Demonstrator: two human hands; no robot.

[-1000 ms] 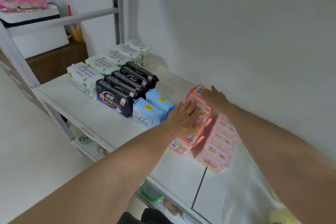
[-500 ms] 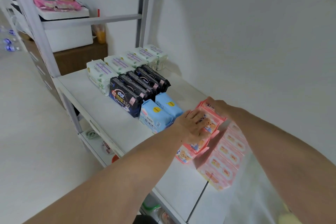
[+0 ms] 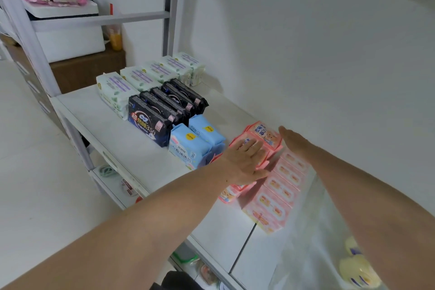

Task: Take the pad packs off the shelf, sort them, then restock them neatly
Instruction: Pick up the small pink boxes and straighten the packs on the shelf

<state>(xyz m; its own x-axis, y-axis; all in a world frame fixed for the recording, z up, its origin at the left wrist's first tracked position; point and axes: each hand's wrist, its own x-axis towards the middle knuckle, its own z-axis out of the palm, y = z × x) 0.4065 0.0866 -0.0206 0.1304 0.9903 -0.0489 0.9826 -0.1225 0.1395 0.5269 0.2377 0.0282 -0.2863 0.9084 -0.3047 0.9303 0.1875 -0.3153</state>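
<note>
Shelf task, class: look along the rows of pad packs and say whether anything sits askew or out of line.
Yes. The pink packs with the bear picture under the left hand lean unevenly and jut out of line, unlike the straight black packs and white packs. The right hand steadies their far side.

The front dark navy pack [image 3: 147, 118], left of centre in the frame, carries large Chinese characters and the number 350 — the one figure that reads clearly. The light blue packs [image 3: 190, 146] just right of it bear small yellow stickers and Chinese print, and the pink pack [image 3: 265, 134] at centre right shows bold Chinese characters beside a bear picture — all too small to read with certainty.
</note>
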